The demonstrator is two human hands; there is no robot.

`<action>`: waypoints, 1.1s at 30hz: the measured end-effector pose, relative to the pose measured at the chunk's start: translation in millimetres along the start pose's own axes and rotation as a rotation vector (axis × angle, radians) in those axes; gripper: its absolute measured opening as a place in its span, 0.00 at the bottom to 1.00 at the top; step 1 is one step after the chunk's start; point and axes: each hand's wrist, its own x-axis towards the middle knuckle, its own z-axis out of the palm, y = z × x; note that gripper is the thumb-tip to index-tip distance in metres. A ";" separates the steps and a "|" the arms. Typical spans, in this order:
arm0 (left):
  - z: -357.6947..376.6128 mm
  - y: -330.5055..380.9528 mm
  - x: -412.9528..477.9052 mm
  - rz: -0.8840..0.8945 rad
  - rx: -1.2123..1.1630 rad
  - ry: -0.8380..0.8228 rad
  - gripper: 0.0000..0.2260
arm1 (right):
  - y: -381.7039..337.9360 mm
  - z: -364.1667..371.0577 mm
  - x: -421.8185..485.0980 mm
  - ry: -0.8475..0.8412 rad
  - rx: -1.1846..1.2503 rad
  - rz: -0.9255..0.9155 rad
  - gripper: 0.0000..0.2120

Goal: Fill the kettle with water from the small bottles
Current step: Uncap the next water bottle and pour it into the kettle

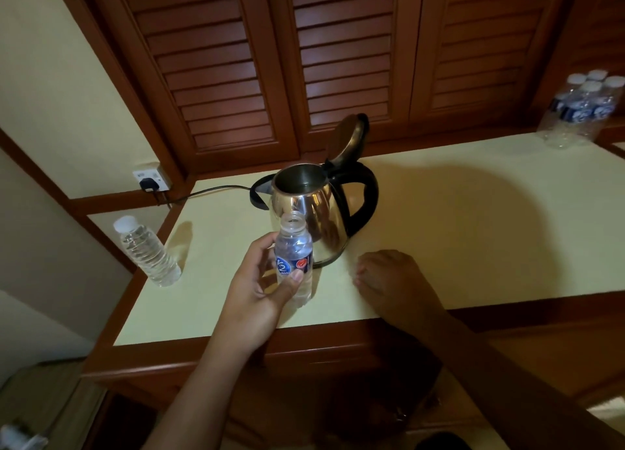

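A steel kettle with a black handle stands on the pale countertop, its lid tipped up and open. My left hand grips a small uncapped bottle with a blue label, held upright just in front of the kettle. To the right of the kettle's base, my right hand rests on the counter with its fingers curled; whether it holds anything is hidden.
A capped full bottle without a label stands at the counter's left edge. Several capped bottles cluster at the far right. The kettle's cord runs left to a wall socket. Louvred wooden doors stand behind.
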 end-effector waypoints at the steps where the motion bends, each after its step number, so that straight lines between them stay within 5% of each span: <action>1: -2.0 1.7 1.3 0.005 0.004 0.012 0.25 | 0.9 1.6 -0.5 -0.024 -0.041 0.000 0.19; 10: -28.3 34.0 31.4 0.053 0.138 0.173 0.25 | -3.9 6.0 -2.4 -0.150 -0.154 0.146 0.45; 24: -68.3 68.4 98.5 0.208 1.088 0.217 0.28 | -1.5 14.6 0.8 -0.037 -0.200 0.123 0.46; 33: -67.4 75.5 111.3 0.339 1.427 0.160 0.32 | -6.3 5.8 -0.1 -0.090 -0.140 0.161 0.44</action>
